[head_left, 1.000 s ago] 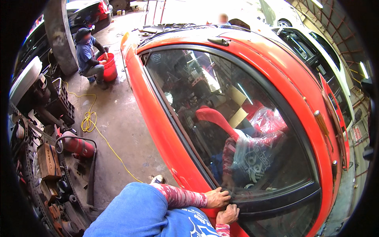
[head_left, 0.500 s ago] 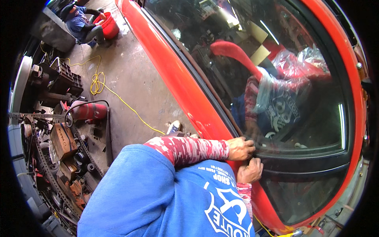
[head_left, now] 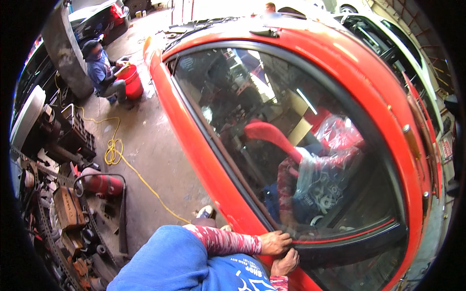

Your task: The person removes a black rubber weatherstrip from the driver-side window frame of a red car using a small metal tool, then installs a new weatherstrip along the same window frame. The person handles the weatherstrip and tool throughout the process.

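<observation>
We couldn't tell if L hand [head_left: 275, 243] or R hand [head_left: 285, 262] gripped anything, fingertips part-hidden; both curled at red car [head_left: 204, 165] window trim [head_left: 352, 252], w/ R forearm [head_left: 279, 282] mostly out of view.

Stained concrete floor [head_left: 150, 138], grey pillar [head_left: 66, 53], cluttered metal shelving [head_left: 42, 224], bright far end [head_left: 158, 28]

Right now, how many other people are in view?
2: one person by the red bucket, another person mostly hidden beyond the red car. More may be hidden behind it.
</observation>
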`<action>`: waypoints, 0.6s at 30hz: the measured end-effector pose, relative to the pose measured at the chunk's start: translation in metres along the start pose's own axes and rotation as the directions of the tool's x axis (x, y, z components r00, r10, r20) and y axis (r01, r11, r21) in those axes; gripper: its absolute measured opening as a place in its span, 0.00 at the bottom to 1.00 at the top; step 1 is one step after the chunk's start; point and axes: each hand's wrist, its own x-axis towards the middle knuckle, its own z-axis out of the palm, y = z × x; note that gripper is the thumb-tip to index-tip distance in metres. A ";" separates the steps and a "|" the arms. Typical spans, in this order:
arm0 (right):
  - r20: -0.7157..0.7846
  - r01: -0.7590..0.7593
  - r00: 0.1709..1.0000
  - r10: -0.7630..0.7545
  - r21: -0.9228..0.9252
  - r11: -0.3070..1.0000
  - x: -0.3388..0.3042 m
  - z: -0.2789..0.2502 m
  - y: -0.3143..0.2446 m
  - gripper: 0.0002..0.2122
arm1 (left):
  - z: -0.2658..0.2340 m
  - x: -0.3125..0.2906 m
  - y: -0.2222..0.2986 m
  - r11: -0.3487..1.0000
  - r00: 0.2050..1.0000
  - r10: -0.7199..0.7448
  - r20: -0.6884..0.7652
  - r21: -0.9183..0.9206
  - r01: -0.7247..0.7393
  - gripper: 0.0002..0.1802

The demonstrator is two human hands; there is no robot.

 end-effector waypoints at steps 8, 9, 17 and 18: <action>0.037 -0.008 0.999 0.008 0.001 1.000 0.006 -0.024 -0.016 0.10 | -0.027 -0.041 -0.012 0.989 0.996 -0.052 0.078 0.142 0.040 0.31; 0.049 -0.030 0.998 0.028 0.039 0.999 0.006 -0.024 -0.018 0.10 | -0.028 -0.042 -0.013 0.991 0.997 -0.040 0.073 0.132 0.030 0.30; 0.137 -0.001 0.990 0.014 -0.093 0.996 0.022 -0.031 -0.026 0.11 | -0.021 -0.015 -0.012 0.996 0.997 -0.041 0.067 0.076 0.036 0.09; 0.180 0.028 0.984 -0.005 -0.124 0.992 0.027 -0.037 -0.028 0.10 | -0.021 -0.014 -0.012 0.996 0.997 -0.050 0.064 0.077 0.045 0.09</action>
